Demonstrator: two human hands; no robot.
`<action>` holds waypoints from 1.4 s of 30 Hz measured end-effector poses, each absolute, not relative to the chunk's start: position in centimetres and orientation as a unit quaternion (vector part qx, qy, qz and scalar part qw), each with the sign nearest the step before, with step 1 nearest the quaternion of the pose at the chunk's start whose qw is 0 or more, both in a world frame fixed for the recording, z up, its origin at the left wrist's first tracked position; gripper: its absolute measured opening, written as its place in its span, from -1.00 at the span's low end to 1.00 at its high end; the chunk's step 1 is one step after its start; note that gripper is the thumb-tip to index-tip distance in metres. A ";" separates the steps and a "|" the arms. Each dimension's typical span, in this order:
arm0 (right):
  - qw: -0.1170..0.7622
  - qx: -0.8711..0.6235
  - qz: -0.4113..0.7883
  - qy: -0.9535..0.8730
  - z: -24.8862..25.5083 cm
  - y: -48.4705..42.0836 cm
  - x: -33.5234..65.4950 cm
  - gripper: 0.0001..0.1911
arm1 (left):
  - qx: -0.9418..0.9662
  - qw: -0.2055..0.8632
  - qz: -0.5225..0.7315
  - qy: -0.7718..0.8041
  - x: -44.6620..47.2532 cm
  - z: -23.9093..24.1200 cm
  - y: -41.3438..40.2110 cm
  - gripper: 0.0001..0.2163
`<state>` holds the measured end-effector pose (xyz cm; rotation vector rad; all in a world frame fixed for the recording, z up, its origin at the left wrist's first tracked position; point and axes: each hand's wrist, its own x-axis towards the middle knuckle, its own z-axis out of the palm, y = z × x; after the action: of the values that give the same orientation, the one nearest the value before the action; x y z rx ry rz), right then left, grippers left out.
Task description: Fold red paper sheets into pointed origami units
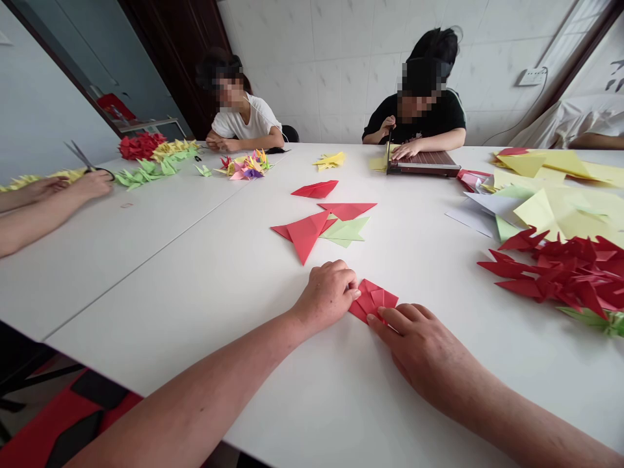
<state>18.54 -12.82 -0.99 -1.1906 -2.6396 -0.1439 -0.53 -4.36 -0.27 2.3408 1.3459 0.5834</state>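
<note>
A small folded piece of red paper [374, 296] lies on the white table in front of me. My left hand [329, 292] has its fingers curled in and pinches the paper's left corner. Over the lower right edge, my right hand [414, 344] lies palm down, its fingers stretched out with the tips resting on the folds. Just beyond are red folded pieces [306, 235], one overlapping a light green folded piece [347, 229]. Farther off sits another red folded piece [316, 189].
Red paper cranes [560, 273] are heaped at the right, below loose yellow and green sheets [560, 208]. Across the table, one person works a paper cutter [423, 162] and another sits with folded colourful cranes [246, 166]. At the left, someone's hand holds scissors [82, 156].
</note>
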 end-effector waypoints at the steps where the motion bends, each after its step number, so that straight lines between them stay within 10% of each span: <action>1: 0.124 -0.406 -0.049 -0.904 -1.0 -12.9 18.6 -0.56 | 0.832 0.189 0.208 0.479 -0.5 -0.3 -4.3 -0.83; 25: 0.308 -0.549 0.163 -0.760 -1.6 -9.2 20.6 -0.75 | 0.942 0.099 0.112 0.300 -2.4 0.6 -7.5 -0.82; 42: 0.213 -0.617 0.211 -0.728 -0.7 -7.9 18.9 -0.87 | 0.938 0.204 0.046 0.276 -4.2 2.8 -8.5 -0.57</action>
<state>18.94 -7.93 -0.67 -1.7124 -2.0200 0.5853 -4.24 -8.52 2.81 2.6180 0.7694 0.1291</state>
